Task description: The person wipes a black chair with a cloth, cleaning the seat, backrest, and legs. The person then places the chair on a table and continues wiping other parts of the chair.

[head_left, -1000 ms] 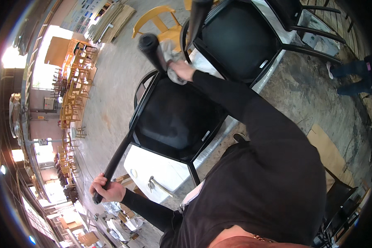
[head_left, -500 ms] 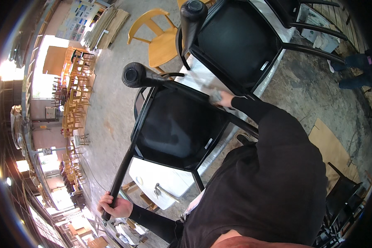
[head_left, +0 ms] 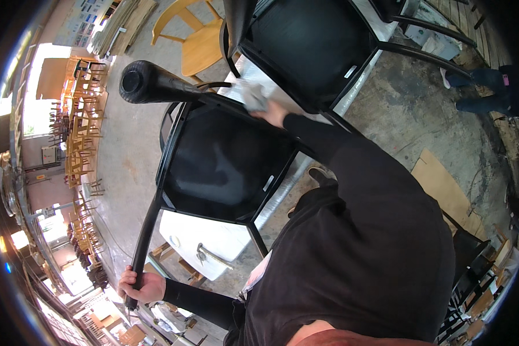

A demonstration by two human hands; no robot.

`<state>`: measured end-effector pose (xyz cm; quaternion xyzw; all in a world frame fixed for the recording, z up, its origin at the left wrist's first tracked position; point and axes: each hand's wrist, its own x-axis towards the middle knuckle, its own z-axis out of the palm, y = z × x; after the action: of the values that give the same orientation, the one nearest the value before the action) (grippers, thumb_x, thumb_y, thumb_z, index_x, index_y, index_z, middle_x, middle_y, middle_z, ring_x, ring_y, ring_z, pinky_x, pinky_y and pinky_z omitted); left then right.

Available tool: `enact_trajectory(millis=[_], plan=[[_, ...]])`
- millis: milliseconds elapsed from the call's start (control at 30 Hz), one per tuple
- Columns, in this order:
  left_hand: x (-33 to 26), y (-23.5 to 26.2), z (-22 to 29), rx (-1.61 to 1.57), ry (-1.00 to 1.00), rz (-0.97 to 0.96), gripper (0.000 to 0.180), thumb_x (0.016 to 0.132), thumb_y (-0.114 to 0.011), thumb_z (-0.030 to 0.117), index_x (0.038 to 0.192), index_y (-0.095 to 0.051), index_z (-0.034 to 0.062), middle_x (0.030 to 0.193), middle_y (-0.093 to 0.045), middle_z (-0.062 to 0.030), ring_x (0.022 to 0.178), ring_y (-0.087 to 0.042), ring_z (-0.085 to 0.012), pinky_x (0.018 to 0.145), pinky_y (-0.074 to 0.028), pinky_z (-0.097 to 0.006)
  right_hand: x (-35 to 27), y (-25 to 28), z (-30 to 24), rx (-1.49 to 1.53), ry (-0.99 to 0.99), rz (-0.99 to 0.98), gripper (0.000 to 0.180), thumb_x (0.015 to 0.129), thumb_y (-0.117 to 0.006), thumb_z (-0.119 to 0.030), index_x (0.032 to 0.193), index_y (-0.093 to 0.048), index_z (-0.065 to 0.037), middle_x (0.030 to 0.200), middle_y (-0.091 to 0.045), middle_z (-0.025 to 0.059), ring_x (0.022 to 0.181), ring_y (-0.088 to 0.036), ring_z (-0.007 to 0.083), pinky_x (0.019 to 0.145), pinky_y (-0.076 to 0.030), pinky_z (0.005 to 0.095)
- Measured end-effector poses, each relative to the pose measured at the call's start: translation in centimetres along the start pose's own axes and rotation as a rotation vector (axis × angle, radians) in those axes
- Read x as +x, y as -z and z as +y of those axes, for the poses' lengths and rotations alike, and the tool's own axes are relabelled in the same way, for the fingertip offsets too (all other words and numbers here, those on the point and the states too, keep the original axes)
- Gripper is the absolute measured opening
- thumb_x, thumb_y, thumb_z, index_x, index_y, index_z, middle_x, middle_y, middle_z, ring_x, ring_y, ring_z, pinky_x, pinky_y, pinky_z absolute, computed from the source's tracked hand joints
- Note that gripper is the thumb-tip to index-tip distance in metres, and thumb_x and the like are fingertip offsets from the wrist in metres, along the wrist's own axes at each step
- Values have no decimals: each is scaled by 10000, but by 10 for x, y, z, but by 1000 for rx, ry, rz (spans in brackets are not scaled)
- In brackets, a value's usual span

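The black metal-framed chair with a dark seat (head_left: 225,164) lies overturned on the white tabletop (head_left: 205,242). The right hand (head_left: 271,112) presses a crumpled grey cloth (head_left: 252,95) against its upper frame; its fingers are mostly hidden. The left hand (head_left: 139,284) is closed round a chair leg below the seat.

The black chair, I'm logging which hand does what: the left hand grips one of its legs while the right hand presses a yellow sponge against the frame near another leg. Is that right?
Not quite. The head view shows the right hand pressing a crumpled grey-white cloth, not a yellow sponge, against the black chair. The left hand does grip one of its legs.
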<state>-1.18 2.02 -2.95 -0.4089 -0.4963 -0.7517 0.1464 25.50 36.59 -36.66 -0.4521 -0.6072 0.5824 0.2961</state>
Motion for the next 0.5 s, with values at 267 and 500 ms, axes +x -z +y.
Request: enact_trajectory(millis=[267,500], plan=[[-2,0,-3,0,-9,52,179,937,-534,74,782,-445,82,651,-424,-31,655,-468,-157,811,-447,-380,-32,12,55,-520,-419,60,613,941,-496,-544,1215,-612,-9,1187,-650,200,1125,-610,352,971,-449,418],[0,-1,-4,-19,7,59,189,934,-551,72,788,-431,89,642,-419,-28,642,-459,-153,832,-447,-387,50,-5,-115,-132,-41,-73,638,941,-505,-511,1009,-657,105,956,-695,249,907,-678,332,823,-499,398]])
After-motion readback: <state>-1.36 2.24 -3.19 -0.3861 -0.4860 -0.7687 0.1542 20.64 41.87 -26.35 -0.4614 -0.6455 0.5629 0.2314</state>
